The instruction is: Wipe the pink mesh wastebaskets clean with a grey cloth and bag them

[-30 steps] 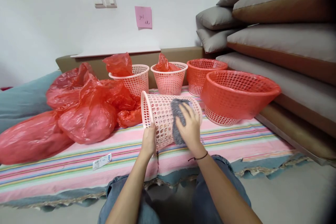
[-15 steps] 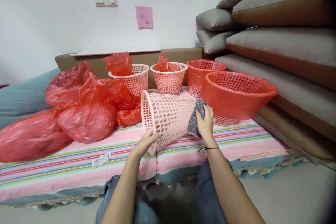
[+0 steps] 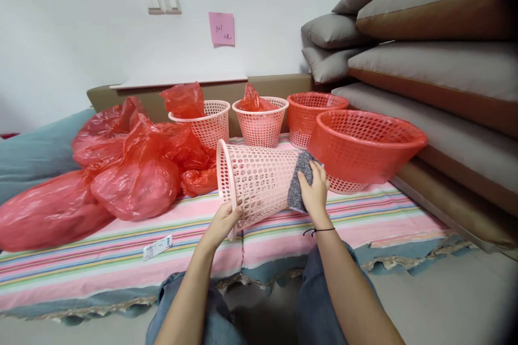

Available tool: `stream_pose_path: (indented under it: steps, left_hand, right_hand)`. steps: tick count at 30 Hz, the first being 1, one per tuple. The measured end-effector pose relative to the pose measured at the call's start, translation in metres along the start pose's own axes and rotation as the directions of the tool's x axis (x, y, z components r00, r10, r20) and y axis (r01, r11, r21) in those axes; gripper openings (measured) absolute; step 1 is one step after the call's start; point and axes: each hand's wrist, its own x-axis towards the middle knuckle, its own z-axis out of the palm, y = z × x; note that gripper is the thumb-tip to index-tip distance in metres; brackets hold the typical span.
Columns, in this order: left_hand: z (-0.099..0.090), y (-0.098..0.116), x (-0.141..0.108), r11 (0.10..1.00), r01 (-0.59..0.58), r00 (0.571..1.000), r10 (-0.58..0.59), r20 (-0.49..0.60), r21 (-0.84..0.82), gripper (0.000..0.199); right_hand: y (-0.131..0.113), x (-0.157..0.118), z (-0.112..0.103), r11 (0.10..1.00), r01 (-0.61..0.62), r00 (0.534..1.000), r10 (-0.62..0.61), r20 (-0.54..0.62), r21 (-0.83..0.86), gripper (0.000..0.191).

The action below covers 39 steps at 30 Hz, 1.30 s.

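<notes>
A pink perforated basket [image 3: 263, 180] lies tilted on its side, its wide rim to the left and its base to the right. My left hand [image 3: 224, 222] grips the lower part of that rim, thumb over the edge. My right hand [image 3: 314, 188] holds a grey cloth [image 3: 298, 186] against the base end, with fingers bent over it. Just right of the cloth stands a basket lined with a red bag [image 3: 360, 156]. Behind are two upright pink baskets, the left one [image 3: 212, 124] and the middle one [image 3: 261, 126], each with red plastic in it.
Stuffed red bags [image 3: 137, 183] are piled at the left. Another red-lined basket [image 3: 307, 118] stands at the back. A white label [image 3: 157, 247] lies on the striped cloth [image 3: 194, 264]. Large grey and brown cushions [image 3: 437, 75] are stacked at the right.
Both hands keep their hold. The left hand has turned slightly at the rim, and the right hand with the cloth has shifted slightly left on the basket.
</notes>
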Motion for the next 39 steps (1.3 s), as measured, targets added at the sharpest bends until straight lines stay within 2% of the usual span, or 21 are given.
stream_pose_path:
  steps: [3,7,10,12,15,18,20,22,24,26,29,31,33,35,37,39]
  left_hand:
    - [0.004,-0.001,0.002,1.000,-0.021,1.000,0.021,-0.001,-0.003,0.067]
    - [0.010,0.002,0.005,0.999,-0.043,0.999,0.043,-0.015,-0.001,0.073]
    - [0.012,0.004,0.006,0.998,-0.056,0.996,0.057,-0.067,0.017,0.074]
    - [0.012,0.005,0.005,0.998,-0.047,0.992,0.050,-0.113,0.031,0.071]
    - [0.012,0.005,0.005,0.999,-0.013,0.988,0.018,-0.151,0.036,0.067]
    - [0.013,0.006,0.004,1.000,0.014,0.989,-0.011,-0.145,0.022,0.065]
    - [0.014,0.007,0.004,1.000,0.022,0.991,-0.021,-0.131,0.007,0.064]
    - [0.016,0.008,0.005,1.000,0.023,0.991,-0.023,-0.130,-0.004,0.062]
    - [0.018,0.008,0.007,1.000,0.017,0.989,-0.018,-0.147,-0.008,0.062]
    - [0.021,0.009,0.009,1.000,0.008,0.986,-0.010,-0.167,-0.010,0.064]
    - [0.023,0.009,0.010,1.000,-0.007,0.983,0.004,-0.181,-0.013,0.067]
    - [0.023,0.009,0.010,1.000,-0.005,0.983,0.003,-0.184,-0.009,0.068]
    - [0.022,0.008,0.008,1.000,0.001,0.982,-0.001,-0.191,-0.003,0.069]
    - [0.020,0.007,0.007,1.000,-0.008,0.980,0.006,-0.198,-0.006,0.069]
    - [0.019,0.007,0.007,0.999,-0.013,0.979,0.006,-0.203,-0.035,0.073]
    - [0.019,0.008,0.007,0.996,0.012,0.981,-0.029,-0.191,-0.085,0.076]
  right_hand:
    - [-0.029,-0.014,0.001,0.987,0.159,0.987,-0.158,0.041,-0.011,0.044]
    - [-0.081,-0.050,0.002,0.904,0.422,0.885,-0.428,0.181,0.075,0.045]
    - [-0.104,-0.066,-0.001,0.868,0.484,0.835,-0.496,0.239,0.112,0.047]
    - [-0.102,-0.063,-0.002,0.876,0.475,0.838,-0.481,0.259,0.089,0.047]
    - [-0.077,-0.042,-0.002,0.925,0.381,0.899,-0.373,0.231,0.009,0.046]
    - [-0.036,-0.017,0.000,0.980,0.185,0.978,-0.177,0.108,-0.070,0.045]
    - [-0.012,-0.005,0.000,0.995,0.041,0.999,-0.039,0.027,-0.089,0.046]
    - [-0.001,0.000,-0.001,0.996,-0.045,0.999,0.044,-0.022,-0.074,0.047]
    - [-0.008,-0.004,-0.001,0.999,-0.008,1.000,0.007,-0.015,-0.040,0.047]
    - [-0.030,-0.018,-0.001,0.989,0.147,0.988,-0.147,0.050,0.002,0.045]
    - [-0.075,-0.050,-0.002,0.913,0.391,0.898,-0.406,0.167,0.118,0.046]
    - [-0.098,-0.069,-0.002,0.868,0.463,0.848,-0.493,0.197,0.179,0.047]
    - [-0.109,-0.078,-0.003,0.850,0.488,0.826,-0.523,0.211,0.197,0.048]
    - [-0.107,-0.076,-0.002,0.855,0.488,0.826,-0.518,0.224,0.177,0.047]
    - [-0.096,-0.064,-0.001,0.879,0.458,0.852,-0.476,0.216,0.130,0.048]
    - [-0.078,-0.047,0.001,0.922,0.381,0.906,-0.387,0.170,0.071,0.046]
